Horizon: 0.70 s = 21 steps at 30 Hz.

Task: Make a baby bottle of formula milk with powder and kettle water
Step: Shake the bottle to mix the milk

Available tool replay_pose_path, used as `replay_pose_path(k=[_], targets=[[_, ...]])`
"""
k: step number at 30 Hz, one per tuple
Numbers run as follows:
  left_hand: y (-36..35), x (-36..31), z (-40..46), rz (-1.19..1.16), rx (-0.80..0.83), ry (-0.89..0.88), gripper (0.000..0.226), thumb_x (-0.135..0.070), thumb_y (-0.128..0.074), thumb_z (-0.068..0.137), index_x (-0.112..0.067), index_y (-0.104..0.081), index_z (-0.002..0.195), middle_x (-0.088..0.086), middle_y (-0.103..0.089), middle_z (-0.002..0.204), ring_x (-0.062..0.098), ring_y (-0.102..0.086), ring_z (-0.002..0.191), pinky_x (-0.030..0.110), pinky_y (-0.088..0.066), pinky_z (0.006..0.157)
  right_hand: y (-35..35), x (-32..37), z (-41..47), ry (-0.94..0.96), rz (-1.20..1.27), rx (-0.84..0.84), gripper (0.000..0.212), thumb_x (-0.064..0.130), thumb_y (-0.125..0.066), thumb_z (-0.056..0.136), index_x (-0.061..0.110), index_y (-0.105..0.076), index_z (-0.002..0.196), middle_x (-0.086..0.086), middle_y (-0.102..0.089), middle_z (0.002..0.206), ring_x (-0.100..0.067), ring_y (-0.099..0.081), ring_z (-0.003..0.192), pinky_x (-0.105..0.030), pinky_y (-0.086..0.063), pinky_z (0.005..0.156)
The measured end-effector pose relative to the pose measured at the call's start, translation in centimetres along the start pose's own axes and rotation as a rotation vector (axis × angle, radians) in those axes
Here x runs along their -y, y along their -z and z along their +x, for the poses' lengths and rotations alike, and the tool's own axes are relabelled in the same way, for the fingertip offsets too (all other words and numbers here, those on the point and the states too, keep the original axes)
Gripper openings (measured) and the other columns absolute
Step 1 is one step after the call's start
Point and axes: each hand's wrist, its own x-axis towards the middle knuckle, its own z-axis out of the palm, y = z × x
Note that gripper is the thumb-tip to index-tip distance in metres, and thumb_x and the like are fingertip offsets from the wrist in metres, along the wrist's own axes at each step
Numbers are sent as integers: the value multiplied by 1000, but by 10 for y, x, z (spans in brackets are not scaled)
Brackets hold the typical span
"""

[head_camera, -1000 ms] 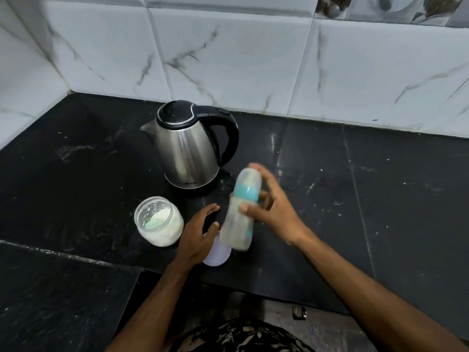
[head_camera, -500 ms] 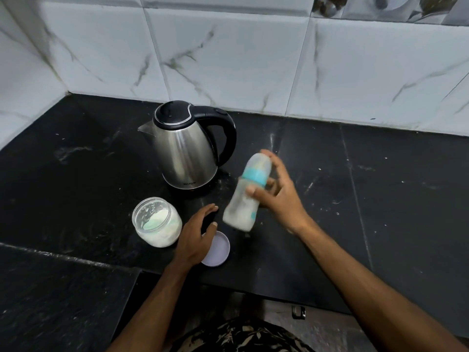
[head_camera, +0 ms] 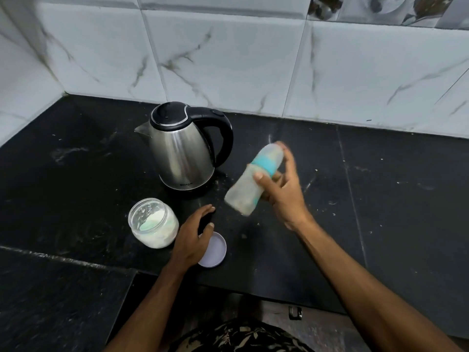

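Only the head view here, so it all gets read from that. The baby bottle (head_camera: 253, 179) is gripped around its middle by the right hand (head_camera: 281, 196), right of centre in the frame, tilted with the teal collar and capped top pointing up-right, clear of the black counter (head_camera: 380, 199). It's blurred, so the mixing shake looks like the step in hand, with powder and water judged already in. The left hand (head_camera: 194, 236) is held low at centre, fingers loosely apart and clamped on nothing, partly over the white lid (head_camera: 214, 250). The powder jar (head_camera: 153, 229) is left open just beside it, lower left of the kettle (head_camera: 182, 149). Next, probably, the jar wants recapping, so the lid needs picking up.
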Motion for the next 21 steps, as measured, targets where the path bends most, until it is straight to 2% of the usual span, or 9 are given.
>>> replay_pose_path(k=[3,4,7,9,11,14,15,19,21], targets=[[0,-2,0,-1,-1,4,47,-24,-51,89,-15,-57,134,-8,-59,136,11,-55,126,29,-40,109,-8,-17,-19,-26,-240,339,83,4,-79,78,31,-35,142,-21,-59,125,-35,-65,108,-45,-59,83],[0,-2,0,-1,0,-1,47,-26,-51,89,-14,-57,134,-9,-59,135,11,-55,126,29,-40,109,-8,-17,-18,-15,-245,351,83,5,-80,77,29,-35,143,-21,-59,124,-35,-66,108,-46,-58,84],[0,-1,-1,3,-1,-11,47,-26,-51,88,-14,-57,134,-11,-59,135,6,-54,126,24,-39,109,-4,0,1,0,-85,65,81,17,-79,75,32,-36,142,-21,-60,124,-31,-66,106,-46,-59,80],[0,0,-1,-1,-3,-6,47,-22,-52,89,-13,-56,134,-9,-61,135,5,-54,127,24,-39,109,-2,3,7,-5,37,-28,80,25,-79,73,38,-37,140,-25,-60,125,-32,-65,106,-50,-58,80],[1,-1,-1,-1,-6,-4,46,-22,-53,89,-14,-56,134,-10,-60,134,4,-54,125,27,-40,109,-6,-5,-2,-2,-73,86,79,23,-79,73,39,-37,138,-24,-57,128,-33,-65,108,-47,-59,79],[1,1,0,-14,3,4,44,-25,-53,90,-17,-57,133,-8,-61,135,10,-57,125,34,-43,108,-11,-20,-18,-45,-218,362,82,6,-80,77,31,-35,142,-22,-58,126,-34,-65,109,-49,-58,85],[1,1,0,-18,1,2,44,-28,-53,89,-19,-57,132,-7,-61,135,11,-57,126,34,-43,108,-10,-17,-15,-26,-204,337,82,8,-80,76,30,-36,141,-20,-59,126,-33,-66,109,-48,-58,85],[0,2,-1,-14,-9,-8,47,-28,-51,88,-19,-56,134,-8,-62,135,7,-55,128,28,-40,110,-1,-1,7,-5,40,-57,79,18,-81,77,35,-37,140,-16,-63,117,-29,-67,101,-45,-59,77],[1,2,-1,-4,-10,-13,45,-24,-52,88,-21,-56,133,-9,-61,135,7,-55,127,28,-40,109,-4,-8,-1,-21,-26,15,83,19,-82,75,35,-35,142,-17,-60,123,-33,-66,105,-47,-59,79]])
